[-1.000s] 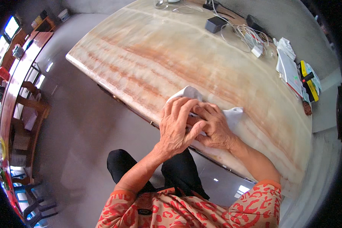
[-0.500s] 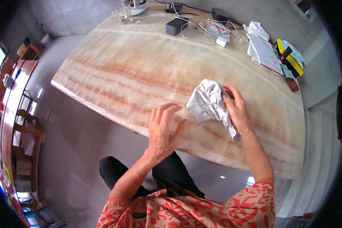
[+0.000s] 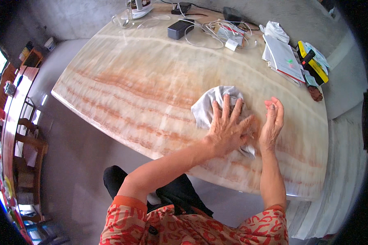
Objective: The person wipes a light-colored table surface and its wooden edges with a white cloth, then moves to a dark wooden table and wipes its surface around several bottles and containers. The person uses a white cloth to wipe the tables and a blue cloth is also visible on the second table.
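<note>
Left hand [image 3: 229, 128] flat on cloth [image 3: 210, 104], mid-table [image 3: 122, 94]

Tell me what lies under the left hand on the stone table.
The left hand presses flat, fingers spread, on a crumpled grey cloth lying on the marble table. The cloth's middle and the tabletop beneath it are covered, so neither can be seen.

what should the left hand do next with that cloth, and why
Probably slide the left hand and the grey cloth toward the near table edge. The hand lies flat, fingers spread, pressing the crumpled cloth on the marble top, while the right hand rests open beside it, not gripping. A wide bare stretch of the top lies left of the cloth.
</note>
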The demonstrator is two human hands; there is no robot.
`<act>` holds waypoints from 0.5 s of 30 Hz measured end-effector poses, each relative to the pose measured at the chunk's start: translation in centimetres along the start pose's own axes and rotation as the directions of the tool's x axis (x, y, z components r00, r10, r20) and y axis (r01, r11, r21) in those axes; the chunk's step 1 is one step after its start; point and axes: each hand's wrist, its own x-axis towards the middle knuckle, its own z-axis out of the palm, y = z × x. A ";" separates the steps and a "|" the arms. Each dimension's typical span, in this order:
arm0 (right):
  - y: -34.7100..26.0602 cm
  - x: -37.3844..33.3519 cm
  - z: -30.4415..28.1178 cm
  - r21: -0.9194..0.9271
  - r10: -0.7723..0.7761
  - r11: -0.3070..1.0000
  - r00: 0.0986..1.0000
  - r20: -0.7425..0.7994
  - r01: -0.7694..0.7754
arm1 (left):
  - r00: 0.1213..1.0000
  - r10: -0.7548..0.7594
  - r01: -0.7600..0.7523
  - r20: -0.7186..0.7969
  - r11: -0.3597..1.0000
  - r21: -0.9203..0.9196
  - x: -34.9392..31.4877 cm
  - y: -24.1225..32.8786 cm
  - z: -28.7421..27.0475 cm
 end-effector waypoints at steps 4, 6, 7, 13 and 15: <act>0.5 -0.6 0.2 -0.018 0.040 0.999 0.994 0.099 -0.038 | 0.994 -0.084 0.082 -0.074 0.996 -0.027 2.0 -4.2 0.9; 0.7 -0.5 0.3 -0.023 0.052 0.999 0.990 0.130 -0.050 | 0.987 -0.153 0.150 -0.054 0.987 -0.062 3.1 -6.6 0.6; 1.0 -0.5 0.3 -0.015 0.050 0.999 0.989 0.139 -0.048 | 0.978 -0.204 0.201 -0.053 0.978 -0.055 3.5 -7.4 0.3; 1.3 -0.2 0.7 0.057 0.091 0.993 0.979 0.185 -0.103 | 0.974 -0.227 0.228 -0.025 0.973 0.037 2.8 -7.6 -0.3; 1.2 -0.2 0.6 0.043 0.067 0.996 0.977 0.202 -0.077 | 0.986 -0.167 0.167 -0.015 0.986 0.017 0.8 -6.8 -0.6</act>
